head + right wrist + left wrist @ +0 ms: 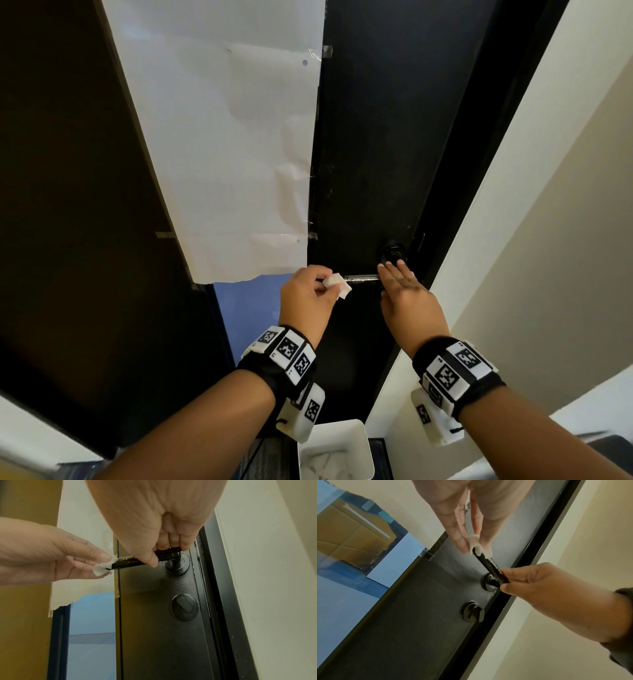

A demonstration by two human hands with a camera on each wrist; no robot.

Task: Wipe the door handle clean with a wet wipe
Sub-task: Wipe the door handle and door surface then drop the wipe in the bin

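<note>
Wipe on the handle's tip
Your left hand [306, 294] pinches the wipe [337, 284] round the door handle [137, 560]'s free end; right hand [407, 298] grips its base.

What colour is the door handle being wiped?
Glossy black, with pale smears along it; the door handle shows best in the right wrist view.

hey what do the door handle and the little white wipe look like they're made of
Door handle: probably metal with a glossy black finish; it gives sharp highlights and shows pale scuffs or smears. Wipe: thin, soft non-woven fabric or paper, matte white; it folds limply around the handle's free end where the left hand pinches it. Whether it is wet cannot be told.
</note>
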